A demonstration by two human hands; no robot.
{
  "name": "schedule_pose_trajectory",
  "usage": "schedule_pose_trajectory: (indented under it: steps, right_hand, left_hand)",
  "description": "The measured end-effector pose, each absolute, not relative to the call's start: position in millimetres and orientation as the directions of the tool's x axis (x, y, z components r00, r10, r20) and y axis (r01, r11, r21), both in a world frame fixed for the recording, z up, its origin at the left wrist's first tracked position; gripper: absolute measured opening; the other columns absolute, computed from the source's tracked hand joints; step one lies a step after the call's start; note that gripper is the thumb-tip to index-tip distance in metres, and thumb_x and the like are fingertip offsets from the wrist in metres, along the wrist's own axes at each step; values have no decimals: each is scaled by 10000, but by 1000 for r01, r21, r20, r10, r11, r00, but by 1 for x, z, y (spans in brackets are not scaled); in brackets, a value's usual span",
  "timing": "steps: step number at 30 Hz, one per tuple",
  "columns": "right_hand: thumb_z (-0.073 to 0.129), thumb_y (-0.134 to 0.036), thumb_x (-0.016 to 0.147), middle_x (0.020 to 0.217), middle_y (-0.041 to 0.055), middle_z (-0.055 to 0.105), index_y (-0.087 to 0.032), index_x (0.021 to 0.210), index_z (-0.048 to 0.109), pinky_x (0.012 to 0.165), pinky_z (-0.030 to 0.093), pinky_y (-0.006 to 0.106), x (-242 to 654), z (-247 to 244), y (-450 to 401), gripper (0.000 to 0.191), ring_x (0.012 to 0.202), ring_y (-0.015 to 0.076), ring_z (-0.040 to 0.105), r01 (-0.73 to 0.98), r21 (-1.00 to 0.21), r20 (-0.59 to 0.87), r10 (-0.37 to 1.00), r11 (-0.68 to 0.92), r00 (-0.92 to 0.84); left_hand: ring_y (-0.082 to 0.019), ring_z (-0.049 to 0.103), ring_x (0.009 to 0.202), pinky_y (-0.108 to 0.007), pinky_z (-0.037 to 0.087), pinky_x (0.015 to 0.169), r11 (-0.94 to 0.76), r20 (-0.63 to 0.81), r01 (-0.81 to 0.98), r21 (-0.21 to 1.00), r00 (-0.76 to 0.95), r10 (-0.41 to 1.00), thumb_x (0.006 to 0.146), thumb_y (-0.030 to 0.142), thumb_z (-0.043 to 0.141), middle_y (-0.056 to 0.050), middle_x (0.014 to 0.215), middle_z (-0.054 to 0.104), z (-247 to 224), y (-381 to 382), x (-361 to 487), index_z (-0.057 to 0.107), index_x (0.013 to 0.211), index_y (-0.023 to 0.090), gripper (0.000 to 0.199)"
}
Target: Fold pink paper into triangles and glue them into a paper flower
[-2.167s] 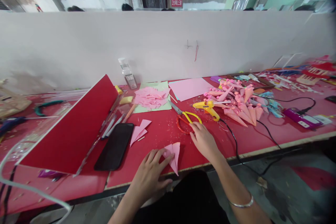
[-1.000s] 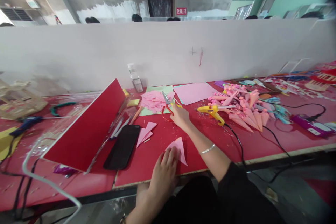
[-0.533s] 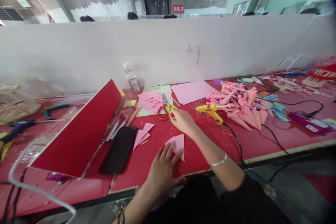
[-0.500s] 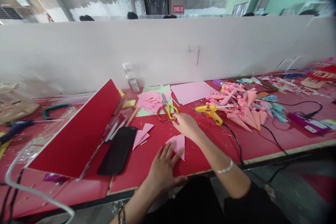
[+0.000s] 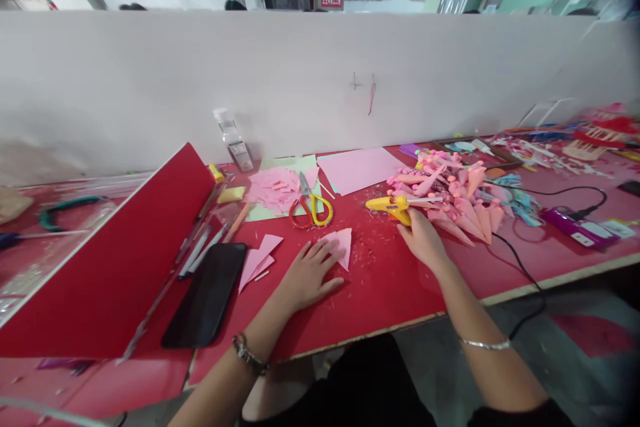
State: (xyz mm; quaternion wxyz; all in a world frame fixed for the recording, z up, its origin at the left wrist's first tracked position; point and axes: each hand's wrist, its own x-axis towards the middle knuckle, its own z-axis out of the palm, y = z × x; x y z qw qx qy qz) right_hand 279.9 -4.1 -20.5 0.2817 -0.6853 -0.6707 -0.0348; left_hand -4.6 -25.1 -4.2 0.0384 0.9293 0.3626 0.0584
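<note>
My left hand [image 5: 311, 273] lies flat on the red table, fingers stretched out, the fingertips resting on a small pink paper piece [image 5: 343, 245]. My right hand [image 5: 423, 240] is closed around the handle of a yellow glue gun [image 5: 389, 205], whose nozzle points left; a glue stick sticks out behind it. To the right is a heap of pink paper cones [image 5: 465, 197]. Scissors [image 5: 313, 203] with one red and one yellow handle lie beyond my left hand, their blades against a pile of pink paper scraps [image 5: 275, 188].
At left a red board [image 5: 115, 273] leans over the table, beside a black phone [image 5: 206, 297] and more pink paper pieces [image 5: 260, 259]. A bottle [image 5: 235, 141] stands by the white partition [image 5: 300, 80]. A purple device [image 5: 580, 230] with a cable lies right.
My right hand has left the scissors and moved right to grip the glue gun. My left hand and the paper piece under it have shifted farther up the table. The view has tilted down.
</note>
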Motion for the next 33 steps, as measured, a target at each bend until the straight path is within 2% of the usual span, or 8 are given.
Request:
schedule_pose_trajectory:
  steps: [3,7,10,13,18,26,33]
  right_hand:
    - [366,-204,790,974,166,585,-92,1114,415,737,436,360,283,-25,8,346,901,262,556,937,-337,412,909,86,64]
    - [343,-222,806,1019,179,578,-85,1129,397,725,433,352,283,-17,6,355,930,269,551,951,-291,436,899,105,34]
    - [377,-361,809,856,132,630,-122,1048,452,589,429,316,277,0,-3,347,761,262,596,962,-271,377,922,24,83]
    - [515,-553,676,752,99,635,-134,1013,473,524,405,290,268,17,-15,540,678,257,599,973,-232,358,931,11,75]
    - [552,-592,617,755,91,635,-138,1052,458,487,386,271,256,27,-30,636,657,241,603,978,-187,288,957,91,-34]
    - [553,-495,656,793,68,639,-168,979,480,524,394,266,261,18,-34,466,706,223,604,976,-115,188,969,183,-160]
    - [528,-428,674,717,29,630,-180,933,504,457,319,232,260,16,-32,358,609,180,589,979,-51,173,967,199,-187]
  left_hand:
    - [-206,219,1266,-395,172,1029,-739,81,660,134,736,672,830,531,257,-30,1380,294,-4,-26,-8,252,1317,261,557]
    - [-220,250,1247,-405,195,1017,-724,64,672,155,725,686,831,502,293,-34,1374,299,-4,-26,-7,295,1296,274,518]
    - [-231,287,1215,-397,229,1000,-705,63,688,170,707,705,817,481,346,-47,1346,334,-3,-27,-5,318,1285,266,516]
    - [-227,328,1172,-384,267,975,-674,82,716,180,672,736,818,435,371,-53,1301,380,-2,-29,-4,341,1272,256,489]
    - [-229,351,1140,-382,285,959,-652,89,736,180,648,756,825,389,366,-57,1271,402,0,-31,-2,407,1220,240,425]
    - [-236,355,1128,-390,295,950,-640,72,749,172,638,766,822,390,371,-63,1261,405,0,-30,-1,392,1228,246,431]
    - [-235,345,1132,-390,292,952,-637,68,748,189,637,768,826,382,368,-59,1256,405,-1,-30,-1,371,1246,248,441]
